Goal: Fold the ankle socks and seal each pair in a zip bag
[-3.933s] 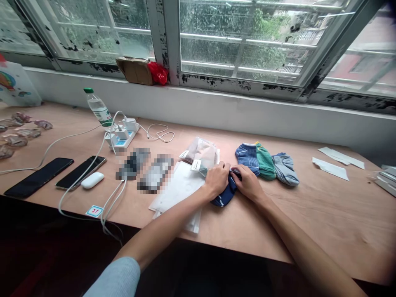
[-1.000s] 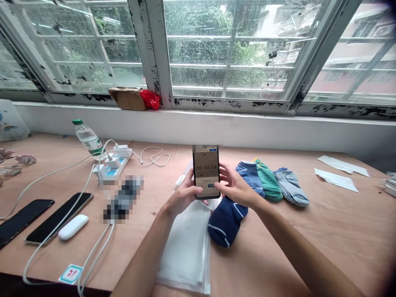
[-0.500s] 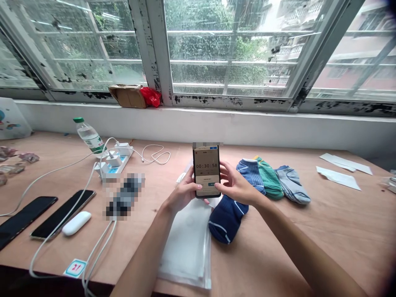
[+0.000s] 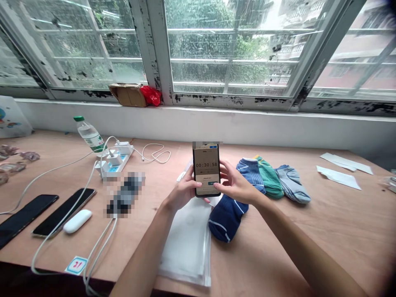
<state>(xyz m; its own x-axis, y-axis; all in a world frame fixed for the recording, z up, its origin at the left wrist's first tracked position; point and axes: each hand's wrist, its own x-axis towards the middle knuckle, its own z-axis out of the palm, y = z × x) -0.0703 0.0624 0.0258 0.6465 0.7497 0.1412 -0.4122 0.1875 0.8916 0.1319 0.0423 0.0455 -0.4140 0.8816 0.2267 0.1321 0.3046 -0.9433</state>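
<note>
We are holding the phone (image 4: 206,159), left hand (image 4: 182,192) and right hand (image 4: 236,186) gripping its sides, above bags (image 4: 187,243) on the wooden table (image 4: 335,214). Socks (image 4: 269,178) are lying nearby; beyond, a white wall (image 4: 241,126) is running beneath barred windows (image 4: 201,53).

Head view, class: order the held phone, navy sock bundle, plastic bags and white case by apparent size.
1. Plastic bags
2. Held phone and navy sock bundle: too alike to rank
3. White case

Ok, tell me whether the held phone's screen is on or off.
On: the phone displays 00:30:58.
</note>
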